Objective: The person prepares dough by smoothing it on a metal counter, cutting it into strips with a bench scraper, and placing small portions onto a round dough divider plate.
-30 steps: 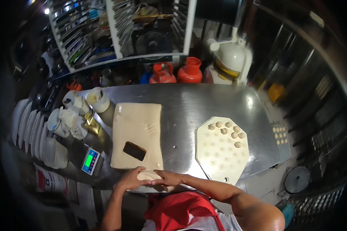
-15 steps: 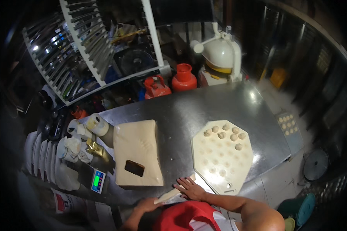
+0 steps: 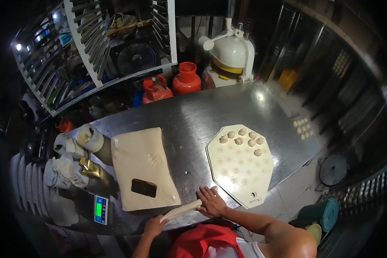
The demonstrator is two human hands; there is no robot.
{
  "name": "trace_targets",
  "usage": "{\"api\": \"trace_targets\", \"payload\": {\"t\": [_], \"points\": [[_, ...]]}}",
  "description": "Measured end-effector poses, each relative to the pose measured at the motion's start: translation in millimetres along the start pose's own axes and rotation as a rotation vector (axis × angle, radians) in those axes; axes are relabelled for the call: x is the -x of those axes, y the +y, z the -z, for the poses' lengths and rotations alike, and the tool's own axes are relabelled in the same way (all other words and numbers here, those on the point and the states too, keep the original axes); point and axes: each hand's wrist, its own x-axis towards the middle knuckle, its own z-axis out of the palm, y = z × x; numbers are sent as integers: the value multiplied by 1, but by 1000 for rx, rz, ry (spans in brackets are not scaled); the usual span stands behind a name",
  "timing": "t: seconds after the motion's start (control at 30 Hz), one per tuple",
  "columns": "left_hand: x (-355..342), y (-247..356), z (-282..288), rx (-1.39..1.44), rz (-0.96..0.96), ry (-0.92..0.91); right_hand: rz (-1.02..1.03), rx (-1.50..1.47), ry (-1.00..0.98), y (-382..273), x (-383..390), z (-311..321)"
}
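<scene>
A long pale strip of dough (image 3: 180, 210) lies aslant near the front edge of the steel table. My left hand (image 3: 153, 226) is closed around its lower left end. My right hand (image 3: 211, 204) rests flat at the other end, fingers stretched out and the palm side touching the dough. Behind and left of the strip lies a big slab of smooth dough (image 3: 138, 161) with a dark rectangular object (image 3: 144, 188), perhaps a phone or a cut-out, on its front part. To the right sits an octagonal cream board (image 3: 228, 160) bearing several small dough balls (image 3: 239, 141) at its far side.
A digital scale (image 3: 101, 210) stands at front left, near tubs (image 3: 90, 136) and a gold packet (image 3: 90, 167). Red gas cylinders (image 3: 187, 78) and a white dough divider machine (image 3: 232, 53) are beyond the far edge. A green bin (image 3: 330, 215) is at lower right.
The whole view has shifted, moving the table's contents leftward. My right hand stays flat but now covers just the strip's right end, which earlier stuck out past it.
</scene>
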Motion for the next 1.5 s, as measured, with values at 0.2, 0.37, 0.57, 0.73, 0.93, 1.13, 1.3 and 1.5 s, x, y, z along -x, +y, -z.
{"api": "trace_targets", "payload": {"t": [0.2, 0.37, 0.57, 0.73, 0.93, 1.13, 1.3, 1.5], "points": [[7, 59, -20, 448, -46, 157, -302, -207, -374, 74, 4, 41], [1, 109, -20, 173, -220, 102, -226, -851, 68, 109, -39, 111], [-49, 283, 45, 297, -468, 298, -285, -1288, -188, 87, -40, 161], [-87, 243, 25, 581, -425, -100, -19, -1051, 111, 73, -34, 181], [-91, 289, 55, 453, -444, -197, -508, -886, 13, 65, -33, 167], [-111, 316, 51, 102, -637, 133, -484, -850, 336, 70, -52, 162], [-205, 254, 3, 9, -616, 16, -194, -774, 333, 12, -48, 156], [-185, 268, -14, 304, -288, 25, -438, -567, 455, 186, -45, 111]]}}
